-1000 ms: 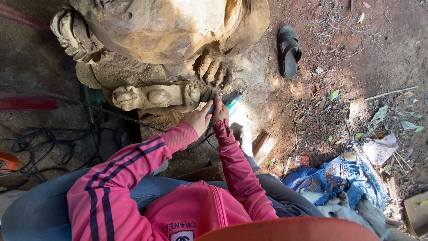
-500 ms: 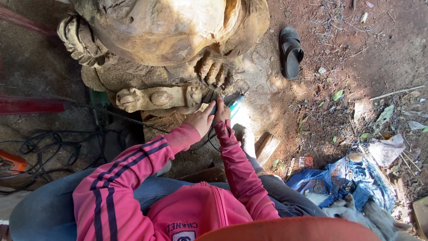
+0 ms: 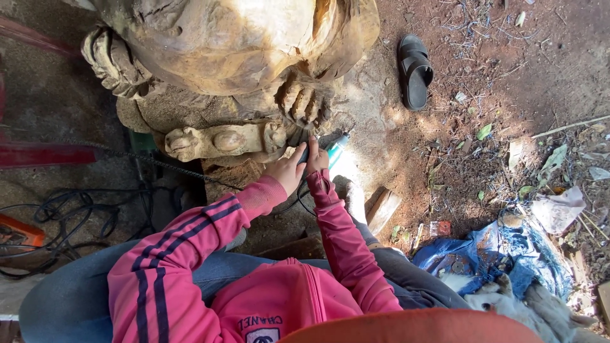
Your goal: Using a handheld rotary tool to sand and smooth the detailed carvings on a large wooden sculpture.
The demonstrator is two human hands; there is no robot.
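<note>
left hand (image 3: 287, 170): fingers bent around a small dark tool (image 3: 304, 152), pressed close to the carving (image 3: 222, 57).
right hand (image 3: 316, 160): fingers wrapped on the same tool, just beside the left hand.
tool: mostly hidden by the hands. a blue-green part (image 3: 337, 147) sticks out to the right. cannot tell what kind it is.
where: low on the carving, between the carved foot (image 3: 302, 101) and the carved bar (image 3: 222, 141).
which way: the tool's long side seems to run from the hands up toward the carving, tip at the wood. hard to be sure.
done: the big shapes look cut out already, toes and round body.
left: the wood looks rough and cracked, so i think small smoothing work is left here.
around: black sandal (image 3: 414, 70) on the dirt, blue sheet (image 3: 502, 254), black cables (image 3: 63, 222).
</note>
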